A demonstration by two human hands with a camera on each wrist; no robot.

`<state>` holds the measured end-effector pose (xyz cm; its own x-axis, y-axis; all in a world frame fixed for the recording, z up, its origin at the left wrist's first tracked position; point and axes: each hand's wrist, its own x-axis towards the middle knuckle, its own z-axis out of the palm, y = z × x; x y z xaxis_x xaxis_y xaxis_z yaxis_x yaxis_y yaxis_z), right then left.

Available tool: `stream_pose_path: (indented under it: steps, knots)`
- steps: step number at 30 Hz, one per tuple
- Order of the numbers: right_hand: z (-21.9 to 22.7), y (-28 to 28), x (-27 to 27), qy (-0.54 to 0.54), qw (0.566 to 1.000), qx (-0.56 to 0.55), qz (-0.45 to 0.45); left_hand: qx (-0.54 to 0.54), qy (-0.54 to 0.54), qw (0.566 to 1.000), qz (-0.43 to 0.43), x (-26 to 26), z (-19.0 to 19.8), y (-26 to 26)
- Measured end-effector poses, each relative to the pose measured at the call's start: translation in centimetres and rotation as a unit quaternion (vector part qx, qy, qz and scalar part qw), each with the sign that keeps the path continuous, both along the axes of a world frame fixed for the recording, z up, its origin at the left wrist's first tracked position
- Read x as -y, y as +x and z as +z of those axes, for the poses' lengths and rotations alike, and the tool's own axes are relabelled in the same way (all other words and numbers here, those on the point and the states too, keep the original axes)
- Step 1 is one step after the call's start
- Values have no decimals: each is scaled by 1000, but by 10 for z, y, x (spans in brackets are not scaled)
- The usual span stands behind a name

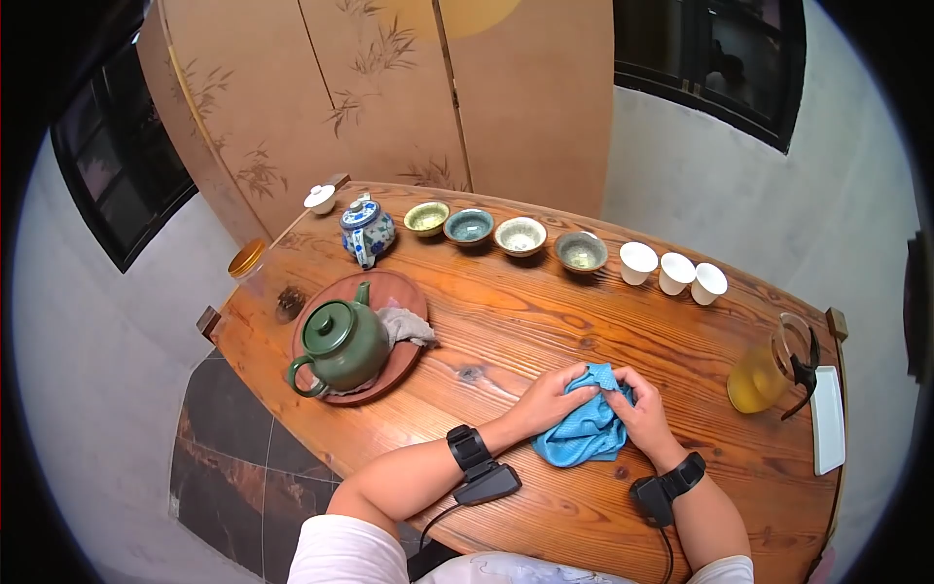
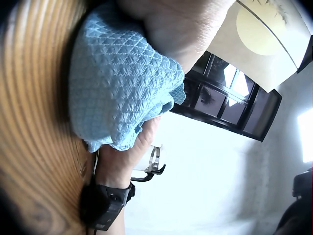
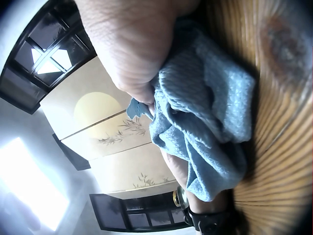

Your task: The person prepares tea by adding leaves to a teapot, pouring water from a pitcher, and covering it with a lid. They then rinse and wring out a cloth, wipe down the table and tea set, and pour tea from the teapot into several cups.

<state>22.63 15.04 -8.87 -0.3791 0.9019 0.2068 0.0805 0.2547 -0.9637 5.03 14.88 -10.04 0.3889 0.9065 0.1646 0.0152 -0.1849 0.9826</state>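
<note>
A blue textured cloth (image 1: 584, 433) lies bunched up near the front of the wooden table, between both hands. My left hand (image 1: 547, 401) grips its left side, thumb laid across the top. From the other side my right hand (image 1: 642, 414) holds the cloth, its thumb close to the left thumb. In the left wrist view the crumpled cloth (image 2: 122, 83) shows a diamond weave and hangs below the palm. Loose folds of the cloth (image 3: 200, 117) droop beneath the right hand in the right wrist view. Some fingertips are hidden by the fabric.
To the left, a green teapot (image 1: 341, 346) and a grey rag (image 1: 407, 326) sit on a round reddish tray (image 1: 413, 292). Along the back stand a blue-and-white pot (image 1: 368, 234), several bowls (image 1: 520, 236) and white cups (image 1: 638, 263). A glass pitcher (image 1: 759, 375) and white tray (image 1: 829, 419) are at right.
</note>
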Motion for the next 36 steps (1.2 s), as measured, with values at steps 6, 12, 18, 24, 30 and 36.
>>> stream_pose_path:
  steps: [6,12,18,24,30,36]
  knots:
    - [0,1,0,7,1000,2,-1,1,-21,1000,0,1,-1,0]
    - [5,1,3,-1,1000,-2,-1,-6,-3,1000,1,3,3,1]
    - [5,3,3,-14,1000,12,-6,9,-32,999,-5,8,10,2]
    - [-1,4,2,-2,1000,16,-24,-4,-51,999,-8,8,8,3]
    - [4,5,4,-2,1000,22,-9,-28,-52,998,-23,8,7,0]
    - [4,4,4,12,999,40,-12,-23,-54,998,-13,10,7,1]
